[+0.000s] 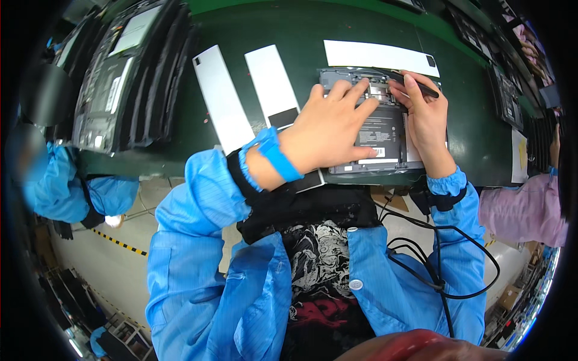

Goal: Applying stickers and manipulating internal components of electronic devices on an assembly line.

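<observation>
Here, an opened laptop base (392, 110) lies flat on the green table (241, 27), slightly right of my body's middle, its insides facing up. My left hand (328, 123) reaches over it from the left, fingers spread, fingertips toward the far side, thumb at the near left of the dark battery (382, 127). My right hand (426, 114) is over its right side, thumb and fingers pinching a slim black tool (428, 90). The tool slants from its thick end at near right toward far left, over the laptop's far half; I cannot tell whether its far end touches anything. A small silver part (379, 91) sits between the fingertips of both hands, near each. Just beyond the laptop, a white strip (373, 54) runs left to right.
</observation>
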### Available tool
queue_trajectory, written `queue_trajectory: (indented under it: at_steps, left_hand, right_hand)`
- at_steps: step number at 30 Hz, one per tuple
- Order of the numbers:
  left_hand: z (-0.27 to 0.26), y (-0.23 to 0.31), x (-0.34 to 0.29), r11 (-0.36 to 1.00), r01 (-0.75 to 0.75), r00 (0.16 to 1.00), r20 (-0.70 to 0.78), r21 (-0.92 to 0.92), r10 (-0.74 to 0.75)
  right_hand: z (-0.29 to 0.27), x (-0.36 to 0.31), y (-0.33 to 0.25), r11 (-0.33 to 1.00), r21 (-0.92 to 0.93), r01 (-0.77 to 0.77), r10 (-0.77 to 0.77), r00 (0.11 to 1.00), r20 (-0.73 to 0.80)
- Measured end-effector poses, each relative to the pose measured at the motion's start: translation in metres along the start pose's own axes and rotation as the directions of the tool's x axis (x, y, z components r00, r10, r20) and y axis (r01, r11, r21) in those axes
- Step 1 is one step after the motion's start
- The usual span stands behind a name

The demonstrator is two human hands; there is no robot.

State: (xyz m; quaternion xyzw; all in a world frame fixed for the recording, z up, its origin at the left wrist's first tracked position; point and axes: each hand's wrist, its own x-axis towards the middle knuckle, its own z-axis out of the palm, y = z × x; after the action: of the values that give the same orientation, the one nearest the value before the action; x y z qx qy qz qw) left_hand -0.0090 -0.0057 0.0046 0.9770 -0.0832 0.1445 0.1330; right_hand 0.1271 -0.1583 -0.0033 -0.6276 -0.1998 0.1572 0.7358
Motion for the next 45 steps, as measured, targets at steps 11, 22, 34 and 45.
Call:
queue_trajectory:
  at_steps: [11,22,34,45]
  left_hand:
    - [-0.017,-0.014,-0.111,0.928,0.373,0.912,-0.190,0.012,-0.365]
    - [-0.004,-0.011,-0.115,0.912,0.408,0.866,-0.336,0.049,-0.370]
    - [-0.002,-0.010,-0.113,0.906,0.415,0.873,-0.319,0.087,-0.369]
    - [-0.002,-0.007,-0.116,0.900,0.420,0.874,-0.319,0.113,-0.367]
  right_hand:
    - [0.046,-0.038,-0.016,0.942,-0.319,0.104,-0.035,0.976,0.216]
    - [0.098,-0.029,0.017,0.812,-0.531,0.243,-0.104,0.955,0.278]
    - [0.098,-0.030,0.017,0.873,-0.433,0.224,-0.103,0.953,0.286]
    - [0.096,-0.031,0.018,0.772,-0.522,0.364,-0.173,0.910,0.378]
